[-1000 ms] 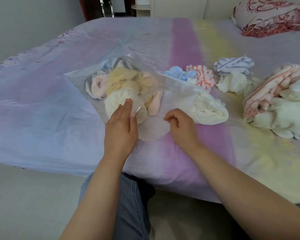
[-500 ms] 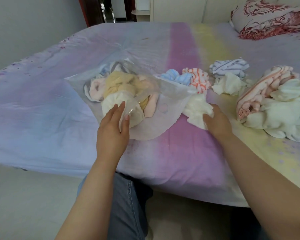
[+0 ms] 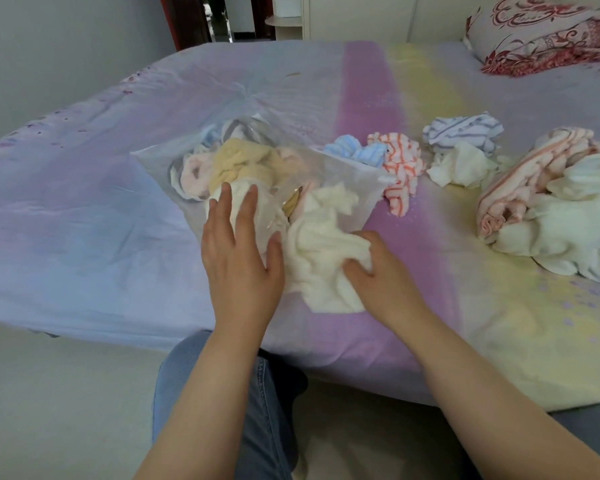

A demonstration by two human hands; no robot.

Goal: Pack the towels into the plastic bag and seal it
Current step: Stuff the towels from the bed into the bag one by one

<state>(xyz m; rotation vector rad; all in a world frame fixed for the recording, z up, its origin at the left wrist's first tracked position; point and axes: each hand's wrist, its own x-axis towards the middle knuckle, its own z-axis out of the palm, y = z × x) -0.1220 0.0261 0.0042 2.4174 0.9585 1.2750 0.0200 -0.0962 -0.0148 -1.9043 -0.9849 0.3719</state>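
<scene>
The right hand (image 3: 381,271) grips a cream towel (image 3: 323,251), its fingers curled into the cloth, at the near mouth of the plastic bag (image 3: 354,188). The towel lies partly over the bag's open edge, and its lower end rests on the bedsheet (image 3: 84,237). The left hand (image 3: 239,258) lies flat on the bag just beside it, fingers straight and slightly spread, thumb out towards the towel, pressing the plastic down over a white towel (image 3: 238,197) inside. Further in, the bag holds a yellow towel (image 3: 243,161), a pink one (image 3: 194,174) and something blue-grey at the far end. The bag is unsealed.

To the right of the bag, loose on the sheet, lie a blue towel (image 3: 357,152) and an orange-striped towel (image 3: 400,168), touching each other. Beyond them sit a grey-striped towel (image 3: 461,131) and a white cloth (image 3: 459,166), then a larger heap (image 3: 551,206) of pink-striped and pale towels near the right edge. A patterned pillow (image 3: 541,32) rests at the far right corner of the bed.
</scene>
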